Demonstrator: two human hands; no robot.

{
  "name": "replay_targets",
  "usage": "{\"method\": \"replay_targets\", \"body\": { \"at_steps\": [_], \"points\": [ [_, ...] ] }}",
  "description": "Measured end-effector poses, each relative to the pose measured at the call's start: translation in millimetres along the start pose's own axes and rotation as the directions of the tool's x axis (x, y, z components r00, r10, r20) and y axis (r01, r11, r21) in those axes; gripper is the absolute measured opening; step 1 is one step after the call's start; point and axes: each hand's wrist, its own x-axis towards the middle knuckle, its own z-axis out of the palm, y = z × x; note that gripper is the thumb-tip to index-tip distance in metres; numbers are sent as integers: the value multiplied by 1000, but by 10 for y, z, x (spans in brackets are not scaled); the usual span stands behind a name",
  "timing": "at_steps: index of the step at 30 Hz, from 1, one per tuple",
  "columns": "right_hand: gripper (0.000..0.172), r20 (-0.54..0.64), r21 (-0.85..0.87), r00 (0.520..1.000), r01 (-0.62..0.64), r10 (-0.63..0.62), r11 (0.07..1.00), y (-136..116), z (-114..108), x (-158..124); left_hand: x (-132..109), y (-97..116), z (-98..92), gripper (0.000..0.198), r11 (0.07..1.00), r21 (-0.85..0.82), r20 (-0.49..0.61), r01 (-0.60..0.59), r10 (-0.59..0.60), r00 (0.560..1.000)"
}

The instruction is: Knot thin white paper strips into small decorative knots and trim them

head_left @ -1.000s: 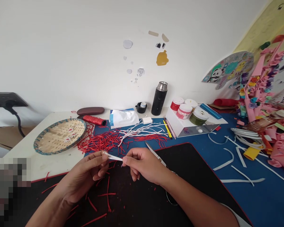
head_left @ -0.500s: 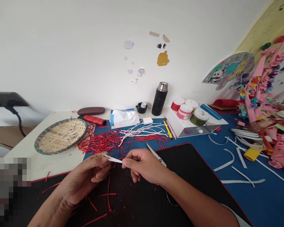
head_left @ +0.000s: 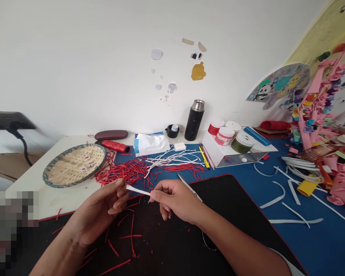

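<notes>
A short white strip (head_left: 138,190), folded or narrowing toward the right, spans the gap between my hands above the black mat (head_left: 161,245). Thumb and fingertips of my left hand (head_left: 103,203) are pinched at its wider left end. My right hand (head_left: 175,199) grips the other end between thumb and curled forefinger; a thin tip pokes out below the thumb. Behind my right hand and wrist lie scissors (head_left: 186,184), their blades pointing away and part of them hidden. Loose red cord pieces (head_left: 132,235) are scattered on the mat below my left hand.
Beyond the mat lie piles of red cords (head_left: 123,172) and white cords (head_left: 172,158). A woven basket (head_left: 74,165) is at left, a black flask (head_left: 194,120) at the back. Paint jars (head_left: 243,142) stand on a box; white strips (head_left: 294,221) lie at right.
My left hand has shifted slightly left and up, and more of the white strip shows between the hands. My right hand has barely moved.
</notes>
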Motion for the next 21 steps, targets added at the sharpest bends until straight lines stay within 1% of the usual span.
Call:
{"method": "replay_targets", "body": {
  "at_steps": [2,5,9,17,21],
  "points": [
    [17,6,12,1000,-5,5,1000,-5,0,0,-7,3,1,38,997,75,0,-18,18,1000],
    [17,4,23,1000,0,0,1000,-4,1,3,-26,3,-5,42,984,172,38,-43,37,999],
    [17,2,24,1000,5,-5,1000,4,3,4,-42,18,-31,46,968,249,52,-29,17,999],
    [16,6,27,1000,3,-3,1000,6,7,1,-67,44,-12,42,964,264,35,-30,21,999],
    [16,6,35,1000,-11,11,999,15,14,11,-47,41,-38,42,966,259,31,-25,17,999]
  ]
}}
